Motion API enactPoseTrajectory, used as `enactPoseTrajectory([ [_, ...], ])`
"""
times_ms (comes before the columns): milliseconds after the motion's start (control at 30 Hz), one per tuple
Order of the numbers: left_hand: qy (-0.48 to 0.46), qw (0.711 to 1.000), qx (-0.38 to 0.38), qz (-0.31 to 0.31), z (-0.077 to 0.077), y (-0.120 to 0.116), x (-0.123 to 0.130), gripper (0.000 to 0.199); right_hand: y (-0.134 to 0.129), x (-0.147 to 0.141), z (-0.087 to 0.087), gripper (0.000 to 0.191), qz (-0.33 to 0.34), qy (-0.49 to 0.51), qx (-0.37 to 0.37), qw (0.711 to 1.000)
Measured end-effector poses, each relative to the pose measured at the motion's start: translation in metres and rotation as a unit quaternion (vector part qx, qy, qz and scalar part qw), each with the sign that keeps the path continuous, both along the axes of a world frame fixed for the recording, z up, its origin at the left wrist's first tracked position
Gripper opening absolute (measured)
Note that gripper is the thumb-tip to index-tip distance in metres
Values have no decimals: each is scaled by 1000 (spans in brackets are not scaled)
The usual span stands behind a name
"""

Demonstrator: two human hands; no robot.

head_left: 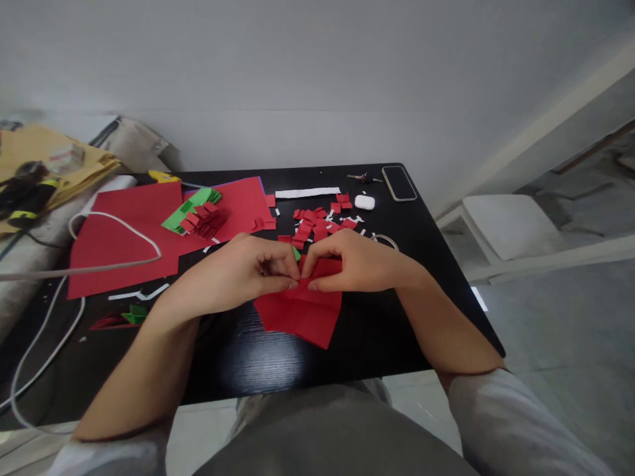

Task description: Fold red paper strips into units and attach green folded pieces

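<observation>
Over the front middle of the black table, a creased sheet of red paper is pinched between both of my hands. My left hand grips its upper edge with thumb and forefinger. Close beside it, my right hand pinches the same edge, the fingertips of the two hands nearly touching. Part of the sheet lies behind my right fingers. Just beyond my hands lies a loose pile of small folded red paper pieces, with white scraps among them.
Large red sheets lie on the left, with a green folded paper strip and a stack of red folded pieces. A white cable crosses there. Toward the back right are a white earbud case, keys and a phone.
</observation>
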State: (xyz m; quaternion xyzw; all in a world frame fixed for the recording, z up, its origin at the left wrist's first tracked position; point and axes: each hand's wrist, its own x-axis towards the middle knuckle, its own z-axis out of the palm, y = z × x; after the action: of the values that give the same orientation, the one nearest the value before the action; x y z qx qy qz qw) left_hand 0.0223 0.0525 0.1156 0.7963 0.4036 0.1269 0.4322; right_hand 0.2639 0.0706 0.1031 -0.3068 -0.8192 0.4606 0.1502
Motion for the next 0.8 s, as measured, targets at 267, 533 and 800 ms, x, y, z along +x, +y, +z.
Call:
enactPoseTrajectory([
  [267, -14, 999, -31, -5, -4, 5, -4, 6, 0, 0, -3, 21, 6, 32, 1, 999],
  [533, -25, 998, -62, -3, -3, 8, -4, 5, -1, 0, 0, 15, -3, 31, -15, 999],
  [800, -24, 997, -68, -4, -2, 10, -5, 5, -1, -5, -2, 8, -33, 28, -19, 999],
])
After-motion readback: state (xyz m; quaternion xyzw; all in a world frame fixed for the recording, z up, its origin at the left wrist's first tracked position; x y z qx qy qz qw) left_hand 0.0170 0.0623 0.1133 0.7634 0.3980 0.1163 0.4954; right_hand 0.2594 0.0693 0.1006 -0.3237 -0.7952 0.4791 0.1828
